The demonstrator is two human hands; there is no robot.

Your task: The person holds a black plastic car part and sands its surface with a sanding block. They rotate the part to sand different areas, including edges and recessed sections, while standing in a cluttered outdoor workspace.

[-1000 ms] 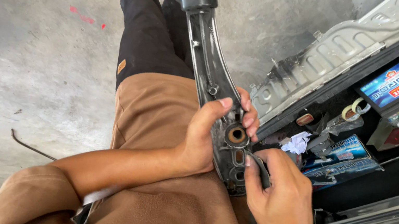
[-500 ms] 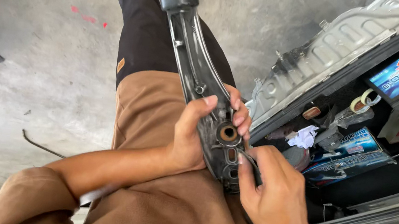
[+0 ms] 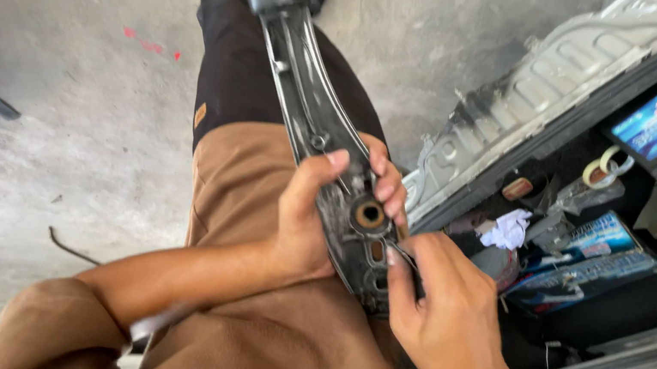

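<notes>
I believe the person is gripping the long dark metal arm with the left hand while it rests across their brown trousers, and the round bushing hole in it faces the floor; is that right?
Not quite: the head view shows the round bushing hole facing up toward the camera, not the floor. The rest stands: the left hand grips the long dark metal arm over the brown trousers.

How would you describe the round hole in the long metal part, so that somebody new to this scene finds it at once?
Start from the long dark metal arm that runs down from the top of the picture to the person's lap. Follow it to its wide lower end, gripped by the left hand. The round hole sits there, just beside the left fingertips; unlike the dark metal around it, it has a rusty brown ring.
</notes>
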